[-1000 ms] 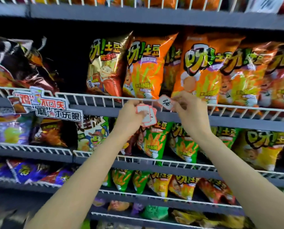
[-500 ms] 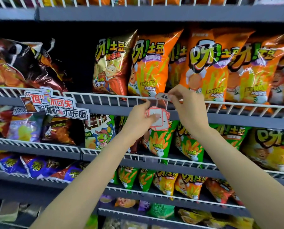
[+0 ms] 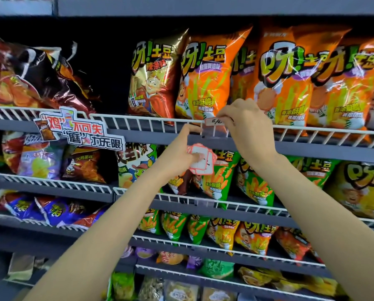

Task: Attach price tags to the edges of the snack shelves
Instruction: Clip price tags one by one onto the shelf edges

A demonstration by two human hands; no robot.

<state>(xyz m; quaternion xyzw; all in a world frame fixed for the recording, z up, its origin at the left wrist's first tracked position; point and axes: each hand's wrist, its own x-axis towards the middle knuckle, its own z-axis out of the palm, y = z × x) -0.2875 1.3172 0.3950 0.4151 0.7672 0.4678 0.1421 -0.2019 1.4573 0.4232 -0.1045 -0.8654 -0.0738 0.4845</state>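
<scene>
Price tag in place: one small white paper price tag with a red border and handwritten digits (image 3: 213,122) is held against the top wire of the white wire shelf rail (image 3: 138,123), in front of the orange snack bags (image 3: 205,83).
Right hand: the tag is pinched by the fingertips of the right hand (image 3: 250,127), which is raised to the rail edge.
Left hand: a fanned stack of red-bordered white price tags (image 3: 202,160) is gripped by the left hand (image 3: 182,153) just below the grey shelf edge (image 3: 312,148); the number of tags in it cannot be counted. One finger is extended up towards the rail.
Shelves: four wire-fronted tiers are seen, each lined with snack bags.
Sign: one die-cut promotional sign with red and black characters (image 3: 79,131) is clipped to the same rail, well to the left of the hands.
Open room: bare rail is left between the sign and the left hand, and further rail runs on to the right of the right hand.
</scene>
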